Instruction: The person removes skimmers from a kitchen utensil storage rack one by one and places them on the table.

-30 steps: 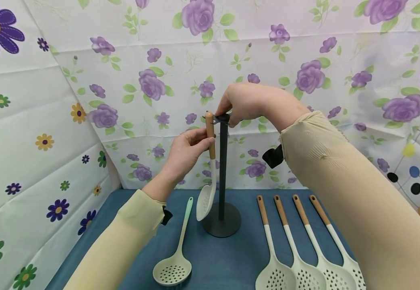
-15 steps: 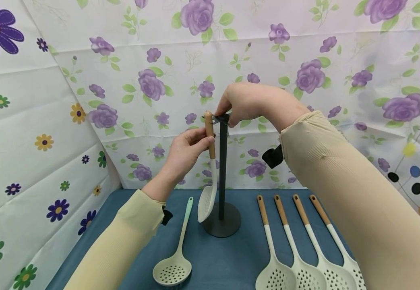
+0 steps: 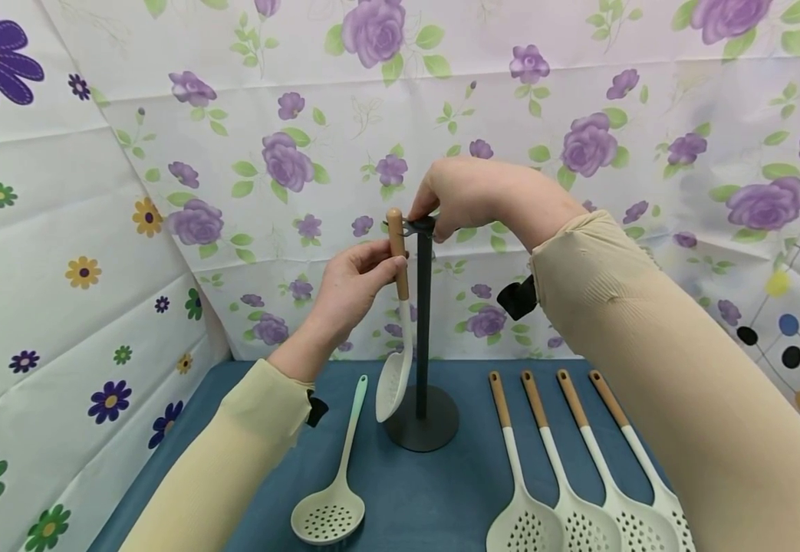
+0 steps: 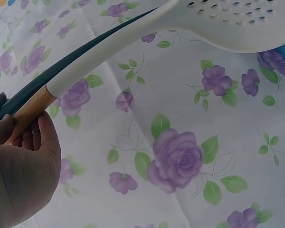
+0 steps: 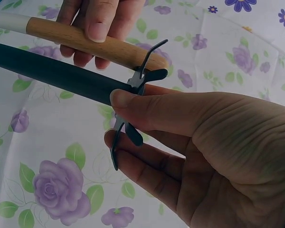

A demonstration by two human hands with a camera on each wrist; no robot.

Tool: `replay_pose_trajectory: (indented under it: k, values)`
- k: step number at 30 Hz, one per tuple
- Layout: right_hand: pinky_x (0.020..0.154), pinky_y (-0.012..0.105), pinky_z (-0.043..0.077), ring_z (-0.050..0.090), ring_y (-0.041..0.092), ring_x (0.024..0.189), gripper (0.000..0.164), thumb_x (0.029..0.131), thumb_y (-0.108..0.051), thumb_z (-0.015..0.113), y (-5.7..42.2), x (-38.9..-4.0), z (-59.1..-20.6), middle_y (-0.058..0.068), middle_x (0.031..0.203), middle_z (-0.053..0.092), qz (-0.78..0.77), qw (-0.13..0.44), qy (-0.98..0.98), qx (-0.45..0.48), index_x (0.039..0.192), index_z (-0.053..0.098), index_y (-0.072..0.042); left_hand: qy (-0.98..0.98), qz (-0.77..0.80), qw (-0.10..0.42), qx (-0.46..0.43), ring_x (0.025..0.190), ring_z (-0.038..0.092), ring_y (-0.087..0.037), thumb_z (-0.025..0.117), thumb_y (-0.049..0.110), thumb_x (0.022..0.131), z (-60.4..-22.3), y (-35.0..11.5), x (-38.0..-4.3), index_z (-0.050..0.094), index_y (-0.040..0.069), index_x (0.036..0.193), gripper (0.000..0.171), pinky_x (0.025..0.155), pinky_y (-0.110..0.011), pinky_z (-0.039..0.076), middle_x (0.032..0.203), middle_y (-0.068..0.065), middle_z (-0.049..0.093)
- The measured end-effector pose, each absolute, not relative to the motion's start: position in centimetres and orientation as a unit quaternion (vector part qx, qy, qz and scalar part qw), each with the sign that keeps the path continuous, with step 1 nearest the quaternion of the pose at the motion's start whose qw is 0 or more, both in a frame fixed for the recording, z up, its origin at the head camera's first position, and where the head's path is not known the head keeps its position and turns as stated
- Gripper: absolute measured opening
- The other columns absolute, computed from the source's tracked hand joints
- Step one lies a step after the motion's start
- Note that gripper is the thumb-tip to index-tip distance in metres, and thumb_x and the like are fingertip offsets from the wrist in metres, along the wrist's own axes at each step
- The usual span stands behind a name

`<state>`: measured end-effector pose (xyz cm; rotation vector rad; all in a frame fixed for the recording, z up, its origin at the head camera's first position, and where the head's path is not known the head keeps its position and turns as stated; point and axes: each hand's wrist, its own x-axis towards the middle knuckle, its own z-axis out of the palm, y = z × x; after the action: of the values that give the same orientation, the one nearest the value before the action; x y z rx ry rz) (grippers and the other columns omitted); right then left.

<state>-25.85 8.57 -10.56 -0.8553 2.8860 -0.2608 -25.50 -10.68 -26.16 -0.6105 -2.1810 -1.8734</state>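
My left hand (image 3: 354, 285) pinches the wooden handle of a white skimmer (image 3: 393, 383), which hangs head down beside a dark utensil stand (image 3: 423, 322). The handle's top end is at one of the hooks (image 5: 152, 54); whether the hook passes through its hole cannot be told. My right hand (image 3: 472, 192) grips the top of the stand, thumb on the post and fingers around the hooked crown. In the left wrist view the skimmer's perforated head (image 4: 232, 23) fills the upper right, and the left hand (image 4: 28, 161) holds the handle close to the post.
A skimmer with a mint-green handle tip (image 3: 330, 514) lies on the blue tabletop (image 3: 427, 506), left of the stand's round base (image 3: 437, 433). Several wooden-handled skimmers (image 3: 527, 525) lie in a row at right. A flowered cloth (image 3: 289, 161) hangs behind.
The skimmer's head has swung slightly, turning more edge-on and a little toward the post. Both hands keep their holds with hardly any movement.
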Motion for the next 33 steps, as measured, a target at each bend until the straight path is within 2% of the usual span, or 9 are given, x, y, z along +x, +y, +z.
replay_pose_trajectory:
  k: [5,18,26,33]
  values:
    - [0.106,0.043,0.048,0.058,0.023,0.128,0.043,0.091,-0.001,0.073,8.6,-25.9,-10.5,0.005,0.134,0.067,-0.087,0.064,0.953,-0.283,0.133,0.071,-0.012,-0.735,-0.637,0.1,-0.21,0.113,0.065,-0.02,0.068,0.021,0.101,-26.0,-10.7,-25.5,0.067,0.005,0.136,0.038,0.101,-0.037,0.053,0.123,-0.007,0.069]
    - [0.108,0.044,0.047,0.056,0.025,0.132,0.044,0.092,-0.002,0.073,8.6,-25.7,-10.5,0.006,0.137,0.065,-0.085,0.064,0.954,-0.282,0.135,0.07,-0.012,-0.737,-0.638,0.105,-0.197,0.113,0.066,-0.02,0.07,0.022,0.1,-26.0,-10.9,-25.4,0.068,0.006,0.134,0.038,0.1,-0.036,0.053,0.121,-0.007,0.07]
    - [0.108,0.044,0.046,0.055,0.026,0.132,0.044,0.092,-0.002,0.073,8.7,-25.7,-10.5,0.006,0.138,0.065,-0.089,0.064,0.953,-0.281,0.135,0.07,-0.012,-0.741,-0.634,0.109,-0.19,0.111,0.067,-0.021,0.07,0.024,0.1,-26.1,-11.4,-25.3,0.067,0.006,0.135,0.04,0.1,-0.04,0.054,0.121,-0.007,0.07]
    - [0.108,0.043,0.047,0.056,0.024,0.132,0.045,0.092,-0.002,0.073,8.7,-25.7,-10.5,0.005,0.136,0.066,-0.092,0.067,0.953,-0.282,0.135,0.07,-0.013,-0.736,-0.639,0.111,-0.194,0.11,0.068,-0.024,0.07,0.024,0.1,-25.8,-11.9,-25.2,0.066,0.007,0.137,0.041,0.101,-0.044,0.053,0.126,-0.016,0.068]
